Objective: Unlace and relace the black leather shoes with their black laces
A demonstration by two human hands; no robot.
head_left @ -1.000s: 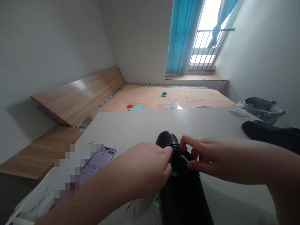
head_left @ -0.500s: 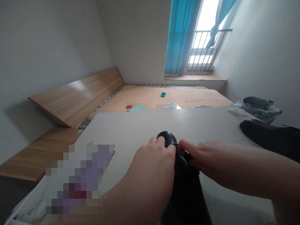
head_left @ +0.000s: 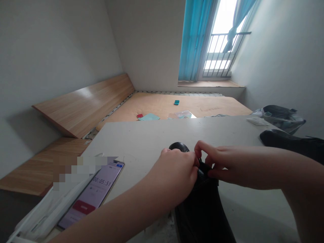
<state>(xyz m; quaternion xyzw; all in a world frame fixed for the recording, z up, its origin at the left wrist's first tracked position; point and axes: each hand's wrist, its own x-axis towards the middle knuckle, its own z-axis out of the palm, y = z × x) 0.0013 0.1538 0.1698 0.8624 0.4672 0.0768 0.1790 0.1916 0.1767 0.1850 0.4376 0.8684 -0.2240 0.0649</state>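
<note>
A black leather boot [head_left: 202, 209] rests on the white table, its toe pointing away from me and its shaft running toward the bottom edge. My left hand [head_left: 177, 172] lies across the front of it, fingers closed in a pinch at the lacing. On the other side of the lacing, my right hand [head_left: 209, 160] has its thumb and fingers bent together at the boot's right edge. Both seem to hold the dark shoelace, which is mostly hidden behind my fingers. A second black boot [head_left: 291, 145] lies at the table's right side.
Left of my forearm a phone [head_left: 95, 192] shows a running timer beside a white strap-like bundle [head_left: 48, 212]. A small white packet [head_left: 257, 121] sits at the far right of the white table [head_left: 141, 138], near a bag-lined bin [head_left: 280, 116]. Behind stands a bed [head_left: 207, 103].
My left hand has shifted right across the boot, closer to my right hand. The right hand has risen slightly, its fingers more arched. The boot's shaft has shifted slightly right.
</note>
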